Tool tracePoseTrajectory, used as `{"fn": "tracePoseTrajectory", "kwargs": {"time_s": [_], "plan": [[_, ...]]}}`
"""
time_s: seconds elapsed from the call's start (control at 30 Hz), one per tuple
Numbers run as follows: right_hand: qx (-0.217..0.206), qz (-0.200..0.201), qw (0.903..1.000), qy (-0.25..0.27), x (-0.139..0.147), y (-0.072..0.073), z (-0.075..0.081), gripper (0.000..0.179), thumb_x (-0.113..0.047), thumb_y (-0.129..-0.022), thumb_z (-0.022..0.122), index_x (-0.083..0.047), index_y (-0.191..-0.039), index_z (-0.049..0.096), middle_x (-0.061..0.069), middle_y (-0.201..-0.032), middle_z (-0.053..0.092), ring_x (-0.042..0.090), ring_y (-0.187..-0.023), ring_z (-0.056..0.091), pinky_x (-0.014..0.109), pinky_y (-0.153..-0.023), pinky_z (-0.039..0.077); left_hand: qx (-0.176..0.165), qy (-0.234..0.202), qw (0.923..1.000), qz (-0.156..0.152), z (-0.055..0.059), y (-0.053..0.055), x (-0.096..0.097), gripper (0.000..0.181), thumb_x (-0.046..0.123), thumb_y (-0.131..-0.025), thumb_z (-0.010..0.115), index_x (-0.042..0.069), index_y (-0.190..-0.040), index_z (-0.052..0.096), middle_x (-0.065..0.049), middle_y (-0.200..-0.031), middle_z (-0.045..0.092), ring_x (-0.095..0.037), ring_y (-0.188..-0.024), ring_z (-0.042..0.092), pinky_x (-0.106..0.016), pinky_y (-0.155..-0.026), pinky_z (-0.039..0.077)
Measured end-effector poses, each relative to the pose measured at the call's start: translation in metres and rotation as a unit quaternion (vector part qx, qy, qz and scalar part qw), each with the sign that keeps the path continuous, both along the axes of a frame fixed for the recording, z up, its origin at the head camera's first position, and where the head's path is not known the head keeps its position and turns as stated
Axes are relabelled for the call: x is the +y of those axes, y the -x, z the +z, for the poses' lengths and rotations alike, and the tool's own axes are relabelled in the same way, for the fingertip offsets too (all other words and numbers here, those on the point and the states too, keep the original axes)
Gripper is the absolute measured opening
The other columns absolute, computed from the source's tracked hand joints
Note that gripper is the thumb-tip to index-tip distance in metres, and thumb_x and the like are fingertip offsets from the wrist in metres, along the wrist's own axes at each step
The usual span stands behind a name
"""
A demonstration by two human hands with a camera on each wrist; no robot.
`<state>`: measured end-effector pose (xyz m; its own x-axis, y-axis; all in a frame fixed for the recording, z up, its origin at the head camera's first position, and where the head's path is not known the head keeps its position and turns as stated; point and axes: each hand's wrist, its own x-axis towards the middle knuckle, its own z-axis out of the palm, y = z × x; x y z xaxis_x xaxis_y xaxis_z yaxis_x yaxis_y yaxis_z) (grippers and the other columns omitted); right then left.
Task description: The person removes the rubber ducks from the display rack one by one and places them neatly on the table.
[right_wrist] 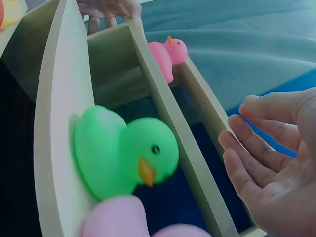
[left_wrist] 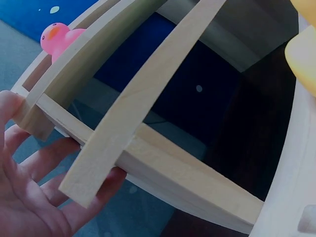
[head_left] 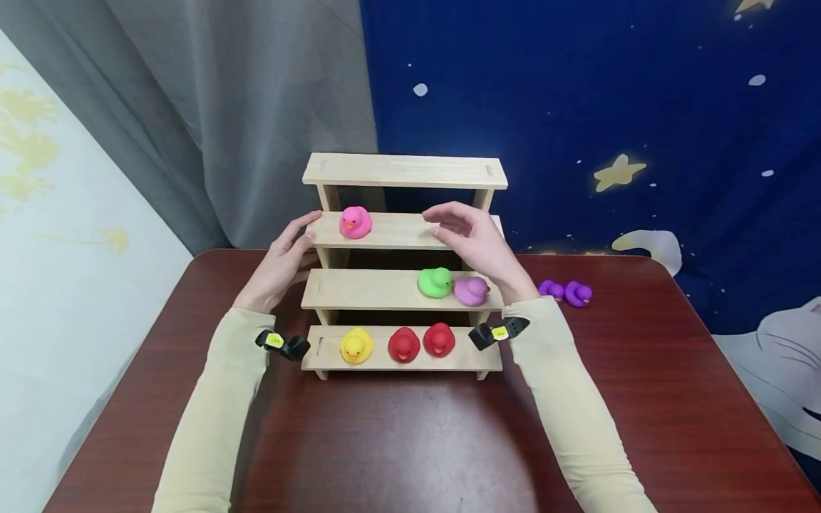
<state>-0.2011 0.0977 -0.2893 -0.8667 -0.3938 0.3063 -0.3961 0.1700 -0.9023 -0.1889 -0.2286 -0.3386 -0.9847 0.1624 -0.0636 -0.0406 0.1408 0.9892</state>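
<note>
1. Starting at the left, we see a grey curtain [head_left: 276,85] hanging in soft folds behind the rack.
2. Next comes our left hand [head_left: 274,269], out of a smooth cream sleeve [head_left: 208,406]; its spread fingers touch the end of the wooden rack, unclenched.
3. Beside it stands that wooden rack [head_left: 398,169], four flat, straight-edged planks rising like stairs, pale and finely grained.
4. Near the left end of the second plank from the top sits a glossy pink duck [head_left: 355,223], plump and round-headed; on the lowest plank we find a yellow duck [head_left: 355,346], just as rounded.
5. Further along that lowest plank are two red ducks [head_left: 404,345], side by side with a narrow gap.
6. One plank above them, toward the right end, we have a smooth green duck [head_left: 435,283] and, just beside it, a lilac duck [head_left: 471,291].
7. Our right hand [head_left: 473,239] hovers by the second plank from the top, fingers loosely curved, grasping nothing.
8. Past the right forearm, two purple ducks [head_left: 579,294] lie close together on the polished red-brown table [head_left: 641,385].
9. Farthest right hangs dark blue cloth [head_left: 545,107] printed with stars.
</note>
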Motion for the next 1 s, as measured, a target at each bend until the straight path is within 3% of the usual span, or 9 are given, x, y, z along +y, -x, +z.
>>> {"fn": "tracePoseTrajectory", "kwargs": {"time_s": [0.4, 0.7, 1.0], "plan": [[0.009, 0.029, 0.9992, -0.027, -0.029, 0.006, 0.007, 0.026, -0.010, -0.097, 0.059, 0.000, -0.121, 0.063, 0.014, -0.121, 0.062, 0.016, -0.109, 0.060, 0.027, -0.096, 0.044, -0.004, -0.007, 0.9999, -0.007, -0.002, 0.000, 0.003, 0.053, 0.040, -0.101, 0.047, 0.036, -0.151, 0.028, -0.014, -0.155, 0.018, -0.042, -0.135, 0.032, -0.062, -0.103, 0.030], [0.020, 0.041, 0.9987, -0.024, -0.056, 0.016, 0.014, 0.030, -0.008, -0.095, 0.062, 0.002, -0.123, 0.061, 0.012, -0.123, 0.062, 0.017, -0.109, 0.060, 0.024, -0.094, 0.045, -0.004, -0.016, 0.9998, -0.007, 0.000, 0.001, 0.001, 0.052, 0.041, -0.101, 0.048, 0.038, -0.150, 0.030, -0.013, -0.155, 0.017, -0.041, -0.135, 0.032, -0.062, -0.103, 0.029], [0.014, 0.053, 0.9982, -0.025, -0.074, 0.021, 0.008, 0.034, -0.004, -0.095, 0.060, 0.005, -0.128, 0.058, 0.019, -0.128, 0.058, 0.021, -0.112, 0.060, 0.024, -0.093, 0.046, -0.007, -0.025, 0.9996, -0.006, -0.001, 0.000, 0.000, 0.052, 0.038, -0.102, 0.046, 0.037, -0.151, 0.028, -0.014, -0.156, 0.014, -0.042, -0.136, 0.030, -0.063, -0.104, 0.028]]}}
